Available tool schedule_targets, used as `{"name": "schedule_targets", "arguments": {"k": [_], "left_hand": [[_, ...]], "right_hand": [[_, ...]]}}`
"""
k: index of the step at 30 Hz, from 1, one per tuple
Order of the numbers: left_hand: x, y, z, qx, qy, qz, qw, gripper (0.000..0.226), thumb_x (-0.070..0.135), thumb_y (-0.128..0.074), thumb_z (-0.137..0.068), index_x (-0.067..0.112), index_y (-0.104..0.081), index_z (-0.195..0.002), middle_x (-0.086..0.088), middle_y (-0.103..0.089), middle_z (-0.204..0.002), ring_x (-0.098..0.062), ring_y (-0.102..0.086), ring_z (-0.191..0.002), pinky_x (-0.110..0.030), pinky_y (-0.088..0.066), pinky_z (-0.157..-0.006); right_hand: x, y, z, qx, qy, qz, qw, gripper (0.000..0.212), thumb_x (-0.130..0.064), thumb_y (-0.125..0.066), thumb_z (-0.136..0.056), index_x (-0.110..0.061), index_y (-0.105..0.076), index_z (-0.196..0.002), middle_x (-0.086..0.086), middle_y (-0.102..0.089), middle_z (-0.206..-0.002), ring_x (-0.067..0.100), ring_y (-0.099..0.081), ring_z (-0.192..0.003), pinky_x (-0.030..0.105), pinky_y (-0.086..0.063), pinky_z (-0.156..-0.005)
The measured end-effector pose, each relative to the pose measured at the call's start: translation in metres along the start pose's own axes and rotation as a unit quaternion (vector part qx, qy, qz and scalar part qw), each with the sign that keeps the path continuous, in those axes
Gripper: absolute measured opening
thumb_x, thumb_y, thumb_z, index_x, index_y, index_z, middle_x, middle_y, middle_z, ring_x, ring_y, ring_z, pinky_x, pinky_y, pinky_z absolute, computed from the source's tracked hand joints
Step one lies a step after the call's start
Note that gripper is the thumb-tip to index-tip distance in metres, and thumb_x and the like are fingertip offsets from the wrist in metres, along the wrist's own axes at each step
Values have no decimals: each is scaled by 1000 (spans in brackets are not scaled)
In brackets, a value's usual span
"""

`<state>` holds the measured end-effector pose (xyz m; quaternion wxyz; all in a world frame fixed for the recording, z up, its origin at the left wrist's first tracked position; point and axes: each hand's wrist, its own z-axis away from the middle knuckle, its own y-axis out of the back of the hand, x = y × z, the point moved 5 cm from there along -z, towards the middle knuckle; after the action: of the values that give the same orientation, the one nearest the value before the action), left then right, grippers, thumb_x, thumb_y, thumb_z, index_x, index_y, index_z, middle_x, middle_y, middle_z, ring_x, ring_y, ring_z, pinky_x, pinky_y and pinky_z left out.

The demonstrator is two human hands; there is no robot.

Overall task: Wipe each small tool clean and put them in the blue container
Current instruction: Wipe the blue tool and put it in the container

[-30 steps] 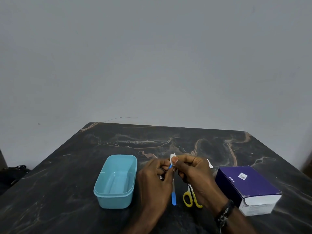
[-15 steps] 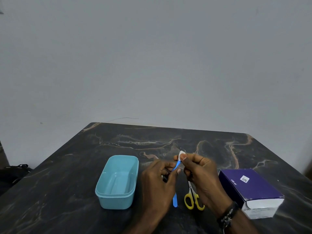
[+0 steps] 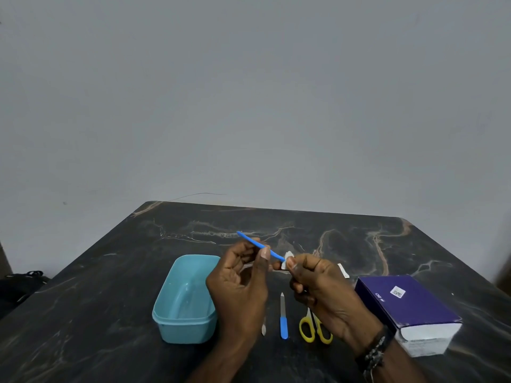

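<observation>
My left hand (image 3: pixel 239 283) pinches a thin blue stick tool (image 3: pixel 255 244) that slants up to the left above the table. My right hand (image 3: pixel 320 286) holds a small white wipe (image 3: pixel 287 257) pressed around the tool's right end. The light blue container (image 3: pixel 166 319) stands empty just left of my left hand. On the table below my hands lie a nail file with a blue handle (image 3: pixel 283 317), yellow-handled scissors (image 3: pixel 315 328) partly under my right wrist, and a small pale tool (image 3: pixel 264 327) partly hidden by my left hand.
A purple and white box (image 3: pixel 406 308) sits to the right of my right hand. A small white scrap (image 3: pixel 343 270) lies beyond my right hand. The dark marble table (image 3: pixel 110 299) meets a grey wall behind. A dark bag (image 3: pixel 19 283) lies off the left edge.
The blue stick has been drawn out leftward through the wipe, so most of it now shows past my left thumb. My hands have moved slightly apart, uncovering the file below.
</observation>
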<state>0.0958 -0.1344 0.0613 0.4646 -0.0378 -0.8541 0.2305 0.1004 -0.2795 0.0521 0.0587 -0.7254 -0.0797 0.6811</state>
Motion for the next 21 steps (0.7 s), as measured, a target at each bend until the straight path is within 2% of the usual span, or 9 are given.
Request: {"name": "schedule_targets", "arguments": {"k": [2, 5, 9, 11, 13, 15, 18, 21], "left_hand": [[-4, 1, -1, -4, 4, -15, 1000, 28, 4, -69, -85, 32, -73, -83, -2, -76, -82, -22, -73, -79, -36, -58, -71], [-5, 5, -2, 10, -1, -23, 1000, 25, 3, -66, -87, 28, -70, -87, -3, -76, -84, -22, -73, -82, -40, -58, -75], [-1, 6, -2, 22, -17, -33, 999, 21, 8, -65, -88, 28, -67, -93, 1, -75, -85, -19, -72, -82, -31, -57, -73], [-3, 6, -3, 18, -17, -38, 999, 20, 9, -64, -89, 29, -66, -92, 4, -74, -82, -15, -72, -77, -23, -56, -68], [-6, 5, -3, 6, -7, -36, 999, 17, 9, -62, -90, 26, -66, -93, -2, -73, -80, -16, -70, -72, -22, -55, -62], [-10, 3, -2, -13, 3, -43, 999, 12, 12, -62, -91, 22, -67, -94, -6, -71, -78, -19, -69, -70, -24, -55, -58], [-16, 2, 0, -48, 7, -73, 996, 8, 17, -63, -91, 19, -67, -98, -6, -70, -75, -21, -69, -64, -36, -58, -56], [-18, 1, 0, -68, 13, -93, 993, 7, 20, -64, -91, 23, -66, -98, -6, -70, -77, -24, -69, -62, -40, -59, -56]], "right_hand": [[2, -1, 1, -7, -10, 21, 1000, 13, -23, -69, -74, -12, -77, -74, 21, -51, -86, 7, -42, -48, 15, -29, -38], [5, -3, 2, -13, -29, 44, 999, 13, -20, -68, -79, -10, -77, -79, 20, -51, -87, 7, -43, -48, 15, -31, -38], [3, 6, 0, 32, -18, 57, 998, 16, -13, -63, -89, -3, -75, -90, 19, -60, -89, 8, -44, -52, 15, -32, -40], [-2, 11, 0, 67, 5, 72, 995, 16, -13, -60, -91, -5, -75, -92, 16, -62, -84, 8, -46, -54, 18, -35, -45], [-6, 13, 1, 77, 28, 97, 992, 18, -15, -59, -92, -9, -76, -93, 13, -61, -78, 7, -47, -54, 20, -36, -50], [-10, 12, 3, 70, 46, 123, 989, 17, -16, -60, -92, -10, -76, -93, 11, -58, -70, 6, -47, -54, 20, -37, -50], [-14, 7, 5, 62, 67, 152, 984, 13, -15, -64, -89, -13, -77, -90, 3, -55, -56, 6, -47, -51, 20, -37, -49], [-16, 2, 6, 43, 92, 198, 975, 12, -11, -65, -88, -14, -77, -87, -6, -58, -50, 1, -48, -49, 17, -38, -48]]}}
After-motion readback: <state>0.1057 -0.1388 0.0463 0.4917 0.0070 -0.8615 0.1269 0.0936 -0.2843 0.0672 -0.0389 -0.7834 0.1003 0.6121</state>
